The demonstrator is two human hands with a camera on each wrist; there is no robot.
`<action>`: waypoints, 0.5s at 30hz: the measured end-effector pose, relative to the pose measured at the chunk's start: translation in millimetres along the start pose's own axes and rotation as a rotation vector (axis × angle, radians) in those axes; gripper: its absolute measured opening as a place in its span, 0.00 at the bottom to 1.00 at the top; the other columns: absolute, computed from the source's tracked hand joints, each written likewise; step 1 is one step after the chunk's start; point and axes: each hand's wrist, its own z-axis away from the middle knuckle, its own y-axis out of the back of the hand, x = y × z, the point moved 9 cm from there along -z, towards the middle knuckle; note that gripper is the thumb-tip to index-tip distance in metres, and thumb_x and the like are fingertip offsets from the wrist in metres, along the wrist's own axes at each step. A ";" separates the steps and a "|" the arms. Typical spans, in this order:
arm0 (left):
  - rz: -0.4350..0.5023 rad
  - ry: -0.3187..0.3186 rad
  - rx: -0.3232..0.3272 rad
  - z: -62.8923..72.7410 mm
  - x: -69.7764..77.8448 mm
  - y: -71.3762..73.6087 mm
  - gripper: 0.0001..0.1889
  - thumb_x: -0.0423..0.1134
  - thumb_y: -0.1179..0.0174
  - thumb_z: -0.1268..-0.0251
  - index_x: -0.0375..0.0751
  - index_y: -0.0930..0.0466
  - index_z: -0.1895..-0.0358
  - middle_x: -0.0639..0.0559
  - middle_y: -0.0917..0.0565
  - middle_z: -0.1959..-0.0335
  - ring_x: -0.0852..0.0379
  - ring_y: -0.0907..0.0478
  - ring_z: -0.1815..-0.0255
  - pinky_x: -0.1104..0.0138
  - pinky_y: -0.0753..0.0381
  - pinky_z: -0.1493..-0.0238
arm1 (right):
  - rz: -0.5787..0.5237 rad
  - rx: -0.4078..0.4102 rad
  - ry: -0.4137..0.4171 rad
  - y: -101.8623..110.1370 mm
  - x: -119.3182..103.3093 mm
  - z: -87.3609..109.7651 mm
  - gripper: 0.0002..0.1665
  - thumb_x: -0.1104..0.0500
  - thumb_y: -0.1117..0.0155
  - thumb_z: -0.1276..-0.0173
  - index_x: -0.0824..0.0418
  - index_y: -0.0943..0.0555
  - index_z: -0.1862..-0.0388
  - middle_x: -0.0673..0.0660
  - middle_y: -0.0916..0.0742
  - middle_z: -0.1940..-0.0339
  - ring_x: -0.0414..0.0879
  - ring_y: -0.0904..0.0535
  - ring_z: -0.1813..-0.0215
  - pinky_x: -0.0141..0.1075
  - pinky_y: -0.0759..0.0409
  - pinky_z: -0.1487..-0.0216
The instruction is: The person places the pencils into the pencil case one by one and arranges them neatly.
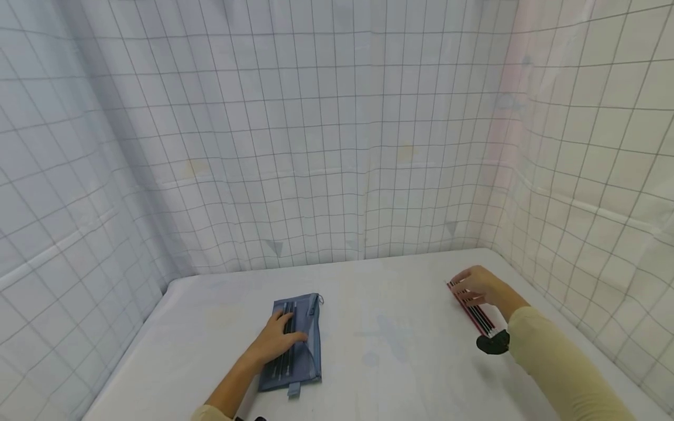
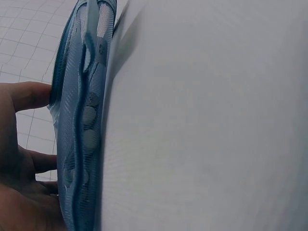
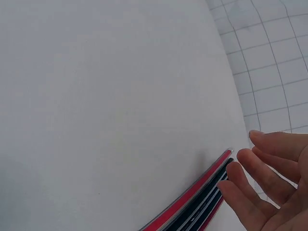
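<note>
My left hand rests on a flat blue mesh pencil case, its fingers and thumb spread over the top. Several long dark sticks show along the case beneath that hand. The left wrist view has the case edge-on, with round pale shapes behind the mesh and fingertips at its upper face. On the right side of the table, my right hand hovers over a slim pack of red and black pencil-like sticks. Its fingers are loosely bent, with the fingertips right by the pack's far end in the right wrist view.
A white table carries both items. White grid-patterned sheeting rises behind it and on both sides. A dark rounded thing sits at the right cuff, by the near end of the pack.
</note>
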 end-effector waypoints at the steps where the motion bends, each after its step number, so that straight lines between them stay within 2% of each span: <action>1: 0.001 0.000 0.000 0.0 -0.7 -0.4 0.45 0.50 0.33 0.36 0.23 0.39 0.24 0.21 0.49 0.22 0.20 0.52 0.23 0.30 0.46 0.30 | 0.010 0.006 0.003 0.7 1.9 0.2 0.27 0.68 0.33 0.29 0.80 0.26 0.36 0.64 0.13 0.55 0.54 0.15 0.55 0.46 0.13 0.55; 11: 0.001 -0.009 -0.003 0.8 -0.4 -0.9 0.45 0.50 0.33 0.36 0.23 0.39 0.25 0.21 0.49 0.22 0.20 0.52 0.23 0.30 0.46 0.30 | 0.073 0.068 0.021 -0.4 20.7 -2.8 0.23 0.70 0.33 0.31 0.80 0.25 0.40 0.65 0.15 0.56 0.52 0.18 0.56 0.45 0.14 0.57; 13: 0.004 -0.010 -0.005 0.9 0.1 -0.7 0.45 0.50 0.33 0.36 0.23 0.39 0.24 0.21 0.50 0.22 0.20 0.52 0.23 0.30 0.46 0.30 | 0.136 0.105 0.045 -0.5 20.4 -4.2 0.23 0.71 0.32 0.33 0.80 0.23 0.42 0.67 0.15 0.55 0.52 0.17 0.57 0.44 0.14 0.59; 15: 0.002 -0.009 -0.005 0.5 0.3 -0.3 0.45 0.50 0.33 0.36 0.23 0.39 0.24 0.21 0.50 0.22 0.20 0.52 0.23 0.30 0.46 0.30 | 0.270 0.141 0.085 -1.5 17.6 -5.5 0.23 0.69 0.31 0.35 0.80 0.20 0.43 0.69 0.14 0.54 0.53 0.17 0.59 0.44 0.14 0.61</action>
